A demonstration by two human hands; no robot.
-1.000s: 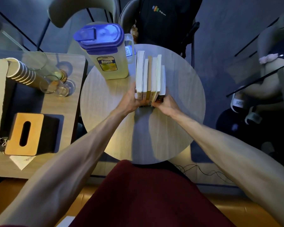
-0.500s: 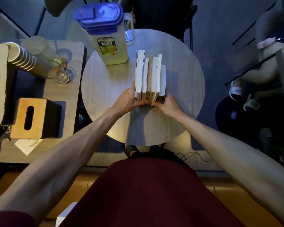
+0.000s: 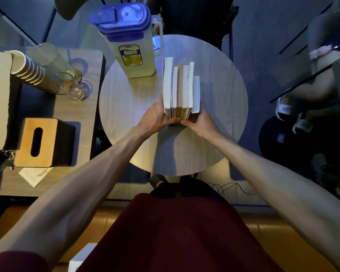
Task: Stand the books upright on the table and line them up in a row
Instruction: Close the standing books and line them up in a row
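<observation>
Several books (image 3: pixel 182 87) stand upright side by side in one tight row near the middle of the round wooden table (image 3: pixel 126 107), their white page edges facing up and their spines toward me. My left hand (image 3: pixel 155 117) presses against the leftmost book and the near spines. On the other side, my right hand (image 3: pixel 199 123) presses the rightmost, shortest book, so both hands squeeze the row together. Fingertips of both hands meet at the spines.
A tall pitcher with a blue lid (image 3: pixel 128 40) stands on the table just left of and behind the books. The side table at the left holds stacked paper cups (image 3: pixel 29 70), glasses (image 3: pixel 75 89) and a wooden tissue box (image 3: pixel 37 142). Chairs stand behind the table.
The hands and the row of books keep the same hold. Only the view has shifted, with the table sliding up and then back down a little.
</observation>
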